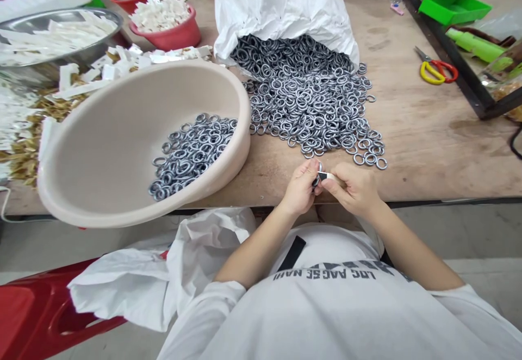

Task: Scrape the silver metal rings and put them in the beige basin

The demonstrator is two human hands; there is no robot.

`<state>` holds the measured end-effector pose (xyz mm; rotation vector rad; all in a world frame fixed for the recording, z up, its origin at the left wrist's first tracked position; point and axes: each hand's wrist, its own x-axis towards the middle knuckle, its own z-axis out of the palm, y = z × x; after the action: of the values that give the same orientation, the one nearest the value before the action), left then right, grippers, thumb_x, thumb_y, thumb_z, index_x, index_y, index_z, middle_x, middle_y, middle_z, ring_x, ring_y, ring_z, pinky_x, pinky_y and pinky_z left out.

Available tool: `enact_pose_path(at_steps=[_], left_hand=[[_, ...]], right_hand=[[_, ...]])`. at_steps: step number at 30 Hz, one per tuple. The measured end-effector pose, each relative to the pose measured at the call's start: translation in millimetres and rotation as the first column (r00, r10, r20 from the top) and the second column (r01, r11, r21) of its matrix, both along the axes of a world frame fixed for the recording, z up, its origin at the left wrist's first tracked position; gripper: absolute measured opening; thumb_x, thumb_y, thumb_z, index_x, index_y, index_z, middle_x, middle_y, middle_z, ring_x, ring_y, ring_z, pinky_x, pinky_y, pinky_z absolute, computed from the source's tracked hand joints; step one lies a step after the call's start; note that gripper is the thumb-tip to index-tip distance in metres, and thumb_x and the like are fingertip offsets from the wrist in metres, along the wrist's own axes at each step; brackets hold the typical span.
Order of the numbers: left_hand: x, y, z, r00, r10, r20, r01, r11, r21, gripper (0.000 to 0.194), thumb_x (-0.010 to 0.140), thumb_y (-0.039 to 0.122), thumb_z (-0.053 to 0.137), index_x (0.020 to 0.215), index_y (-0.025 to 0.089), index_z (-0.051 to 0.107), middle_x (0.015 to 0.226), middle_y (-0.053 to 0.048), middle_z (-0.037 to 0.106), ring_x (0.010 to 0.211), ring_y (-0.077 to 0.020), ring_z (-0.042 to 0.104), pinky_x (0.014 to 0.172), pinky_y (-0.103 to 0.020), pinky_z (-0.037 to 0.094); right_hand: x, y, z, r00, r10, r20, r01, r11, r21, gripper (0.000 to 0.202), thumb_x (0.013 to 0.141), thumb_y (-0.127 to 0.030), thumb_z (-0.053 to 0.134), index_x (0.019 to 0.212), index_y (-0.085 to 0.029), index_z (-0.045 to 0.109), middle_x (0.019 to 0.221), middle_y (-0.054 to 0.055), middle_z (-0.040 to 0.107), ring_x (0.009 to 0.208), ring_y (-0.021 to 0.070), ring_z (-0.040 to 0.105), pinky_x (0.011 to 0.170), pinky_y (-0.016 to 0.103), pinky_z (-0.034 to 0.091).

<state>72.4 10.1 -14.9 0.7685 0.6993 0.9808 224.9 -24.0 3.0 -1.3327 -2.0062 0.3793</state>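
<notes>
At the table's front edge my left hand (302,187) is closed, its fingertips pinching a grey ring (320,167). My right hand (354,188) is closed beside it, thumb and fingers on a small flat black-and-white piece (322,175) that touches the ring; its exact kind is too small to make out. Just beyond both hands, a heap of loose grey rings (305,107) spills from the mouth of a white sack (281,1). To the left, a large beige basin (101,126) holds a pile of similar rings (191,156) on its right side.
Scissors (437,72) with yellow and red handles lie at right, near a dark metal frame (460,66) and green trays (454,9). White pieces fill a red bowl (175,31) and a steel bowl (118,23) at left. A red stool (41,305) stands below.
</notes>
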Motion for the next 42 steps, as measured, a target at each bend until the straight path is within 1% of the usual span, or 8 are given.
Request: enact_pose_path(at_steps=[7, 12, 19, 23, 28, 33, 37, 42], left_hand=[[-1.5, -0.4, -0.7, 0.999, -0.051, -0.002, 0.051, 0.999, 0.006, 0.047, 0.080, 0.061, 0.067, 0.074, 0.017, 0.049, 0.052, 0.007, 0.041, 0.041, -0.0036, 0.032, 0.041, -0.018, 0.022], [-3.4, -6.3, -0.1, 0.987, -0.161, 0.012, 0.159, 0.980, 0.116, 0.048, 0.086, 0.056, 0.063, 0.066, 0.015, 0.048, 0.052, 0.004, 0.043, 0.043, -0.0040, 0.035, 0.044, -0.019, 0.025], [-3.4, 1.0, 2.8, 0.999, -0.046, 0.024, 0.046, 0.999, -0.011, 0.033, 0.085, 0.046, 0.068, 0.090, 0.013, 0.065, 0.069, -0.002, 0.064, 0.045, -0.0046, 0.048, 0.042, -0.018, 0.031], [-5.3, 4.3, 8.9, 0.997, 0.013, 0.082, -0.005, 0.995, -0.096, 0.035, 0.081, 0.042, 0.072, 0.104, 0.015, 0.066, 0.075, -0.001, 0.067, 0.047, -0.0050, 0.050, 0.040, -0.016, 0.030], [-7.5, 4.6, 14.6, 0.998, 0.056, 0.004, -0.055, 0.996, -0.076, 0.029, 0.081, 0.041, 0.073, 0.091, 0.016, 0.062, 0.076, 0.000, 0.063, 0.052, -0.0060, 0.054, 0.038, -0.016, 0.028], [0.9, -1.8, 10.1, 0.993, 0.065, -0.097, -0.055, 0.993, 0.100, 0.031, 0.082, 0.043, 0.073, 0.096, 0.018, 0.062, 0.060, 0.007, 0.045, 0.044, -0.0028, 0.035, 0.039, -0.016, 0.022], [6.0, -6.2, 6.7, 0.987, 0.115, -0.113, -0.094, 0.979, 0.182, 0.030, 0.086, 0.046, 0.068, 0.088, 0.017, 0.059, 0.063, 0.006, 0.046, 0.047, -0.0034, 0.037, 0.043, -0.017, 0.027], [5.6, -8.2, 4.9, 0.988, 0.112, -0.104, -0.094, 0.982, 0.163, 0.040, 0.088, 0.053, 0.062, 0.074, 0.017, 0.050, 0.060, 0.005, 0.041, 0.048, -0.0044, 0.035, 0.043, -0.018, 0.026]], right_hand=[[-3.5, 1.7, -4.6, 0.997, -0.057, -0.058, 0.053, 0.997, -0.056, 0.041, 0.097, -0.050, 0.050, 0.068, -0.021, 0.052, 0.063, -0.001, 0.049, 0.060, 0.0131, 0.044, 0.060, 0.029, 0.029], [19.8, 18.8, -4.8, 0.937, -0.328, -0.118, 0.314, 0.942, -0.118, 0.042, 0.099, -0.052, 0.042, 0.076, -0.021, 0.058, 0.063, -0.002, 0.052, 0.061, 0.0142, 0.048, 0.061, 0.028, 0.033], [43.9, 40.3, -9.0, 0.838, -0.426, 0.342, 0.471, 0.880, -0.057, 0.026, 0.090, -0.042, 0.062, 0.101, -0.019, 0.067, 0.099, 0.012, 0.068, 0.082, 0.0256, 0.058, 0.068, 0.035, 0.038], [42.1, 45.5, -14.7, 0.836, -0.402, 0.374, 0.457, 0.887, -0.070, 0.021, 0.093, -0.034, 0.055, 0.097, -0.018, 0.068, 0.100, 0.014, 0.065, 0.080, 0.0249, 0.057, 0.068, 0.036, 0.039], [33.4, 36.8, -5.4, 0.958, -0.266, -0.108, 0.238, 0.946, -0.219, 0.020, 0.095, -0.037, 0.053, 0.090, -0.020, 0.062, 0.087, 0.005, 0.061, 0.079, 0.0190, 0.053, 0.069, 0.031, 0.041], [1.7, 17.7, 3.6, 0.659, -0.245, -0.711, -0.133, 0.892, -0.431, 0.031, 0.092, -0.054, 0.058, 0.087, -0.023, 0.054, 0.068, -0.006, 0.046, 0.048, 0.0081, 0.034, 0.045, 0.024, 0.027], [-22.4, 5.1, -0.8, 0.506, -0.286, -0.814, -0.156, 0.897, -0.413, 0.031, 0.089, -0.052, 0.063, 0.085, -0.023, 0.054, 0.064, -0.007, 0.043, 0.047, 0.0067, 0.034, 0.044, 0.022, 0.028], [-28.8, 3.9, -4.4, 0.521, -0.204, -0.829, -0.185, 0.921, -0.343, 0.029, 0.083, -0.045, 0.074, 0.091, -0.024, 0.056, 0.077, -0.004, 0.058, 0.063, 0.0103, 0.053, 0.059, 0.024, 0.046]])
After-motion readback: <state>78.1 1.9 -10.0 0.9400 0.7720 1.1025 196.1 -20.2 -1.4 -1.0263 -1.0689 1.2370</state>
